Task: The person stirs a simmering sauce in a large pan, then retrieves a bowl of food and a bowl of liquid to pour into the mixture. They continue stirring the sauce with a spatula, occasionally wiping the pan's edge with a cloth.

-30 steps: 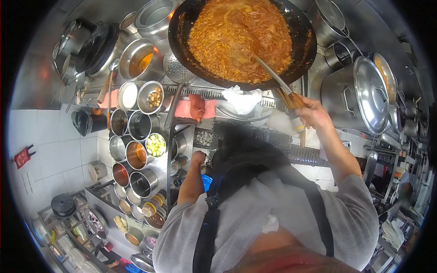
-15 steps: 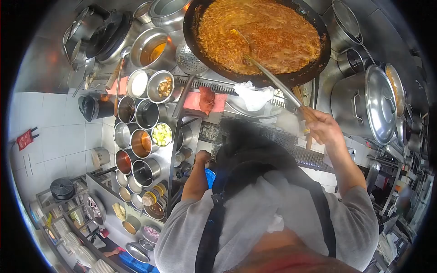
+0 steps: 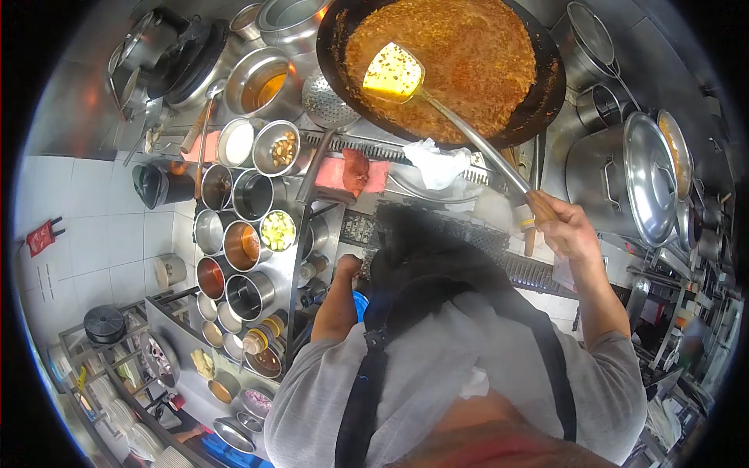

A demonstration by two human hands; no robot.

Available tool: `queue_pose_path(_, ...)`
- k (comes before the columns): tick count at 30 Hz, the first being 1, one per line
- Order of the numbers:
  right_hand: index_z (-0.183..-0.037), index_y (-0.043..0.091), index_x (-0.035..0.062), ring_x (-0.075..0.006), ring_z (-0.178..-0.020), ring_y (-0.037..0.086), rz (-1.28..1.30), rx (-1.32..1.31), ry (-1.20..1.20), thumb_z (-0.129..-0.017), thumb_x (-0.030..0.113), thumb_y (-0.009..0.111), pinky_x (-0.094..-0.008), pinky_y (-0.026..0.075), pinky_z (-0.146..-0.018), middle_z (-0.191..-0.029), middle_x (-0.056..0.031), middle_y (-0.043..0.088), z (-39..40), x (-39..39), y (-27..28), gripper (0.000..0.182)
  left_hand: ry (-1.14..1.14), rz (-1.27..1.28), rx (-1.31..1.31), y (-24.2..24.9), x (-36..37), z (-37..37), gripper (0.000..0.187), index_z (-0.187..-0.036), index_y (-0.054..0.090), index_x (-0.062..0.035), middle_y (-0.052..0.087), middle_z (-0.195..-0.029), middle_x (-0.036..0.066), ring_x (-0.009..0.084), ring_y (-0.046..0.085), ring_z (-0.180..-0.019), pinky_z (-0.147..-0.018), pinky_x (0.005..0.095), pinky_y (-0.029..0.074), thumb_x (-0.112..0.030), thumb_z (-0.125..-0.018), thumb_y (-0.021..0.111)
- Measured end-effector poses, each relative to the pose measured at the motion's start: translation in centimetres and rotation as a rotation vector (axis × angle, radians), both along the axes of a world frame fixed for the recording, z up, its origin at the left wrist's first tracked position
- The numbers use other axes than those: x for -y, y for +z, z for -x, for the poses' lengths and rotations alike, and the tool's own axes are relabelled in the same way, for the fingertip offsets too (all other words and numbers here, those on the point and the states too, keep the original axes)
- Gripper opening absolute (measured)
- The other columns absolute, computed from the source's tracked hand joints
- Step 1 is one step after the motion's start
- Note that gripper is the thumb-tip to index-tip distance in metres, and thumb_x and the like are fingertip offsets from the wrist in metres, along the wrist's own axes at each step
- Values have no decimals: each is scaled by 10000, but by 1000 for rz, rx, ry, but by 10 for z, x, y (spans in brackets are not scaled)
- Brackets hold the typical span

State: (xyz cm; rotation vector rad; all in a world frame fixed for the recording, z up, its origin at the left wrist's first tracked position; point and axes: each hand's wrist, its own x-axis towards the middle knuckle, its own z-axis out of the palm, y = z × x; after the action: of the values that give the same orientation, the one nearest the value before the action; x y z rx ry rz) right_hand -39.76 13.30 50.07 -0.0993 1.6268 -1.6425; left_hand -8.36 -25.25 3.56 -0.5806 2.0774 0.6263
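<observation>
My right hand (image 3: 572,232) is wrapped round the wooden handle of a long metal wok spatula (image 3: 476,143). The spatula's wide blade faces up, shiny and flecked with bits, above the left part of a big black wok (image 3: 549,93). Reddish-brown, oily sauce with fine bits (image 3: 460,54) fills much of the wok. Low at my left side, by the stove front, my left hand (image 3: 349,266) is curled closed. Whatever it may hold is hidden.
Left of the wok lie a perforated skimmer (image 3: 326,101) and a steel pot of orange oil (image 3: 253,82). Metal tubs of ingredients (image 3: 278,229) crowd the left rack. A white cloth (image 3: 434,162) lies at the stove's front. A lidded stockpot (image 3: 597,179) stands right.
The spatula's blade, sunk in the sauce before, has come up out of it and now shows above the wok's left side. My right hand has shifted slightly right and down. My left hand stays put.
</observation>
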Motion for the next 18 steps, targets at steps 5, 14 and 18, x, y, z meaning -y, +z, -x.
queue_pose_path(5, -1253, 527, -25, -150, -518, 533, -364, -593, 161, -704, -44, 588, -253, 411, -482, -797, -121, 621, -3, -21, 16, 554, -197, 59, -23, 27, 1, 13, 150, -774, 721, -123, 687, -916, 130, 296, 666, -892, -745, 408, 542, -155, -639, 661)
queue_pose_path(14, -1139, 627, 26, -254, -636, 565, -835, -1039, 189, -619, -87, 593, -297, 436, -615, -767, -153, 598, -33, -56, 122, 533, -506, 147, -101, 29, 10, 33, 151, -762, 714, -79, 692, -860, 132, 268, 672, -883, -753, 399, 537, -147, -731, 582)
queue_pose_path(18, -1139, 630, 29, -252, -646, 601, -829, -1107, 256, -620, -85, 601, -299, 456, -612, -795, -163, 626, -30, -54, 122, 532, -441, 114, -107, 37, 10, 54, 179, -706, 703, -73, 690, -736, 92, 227, 686, -771, -703, 384, 540, -168, -751, 559)
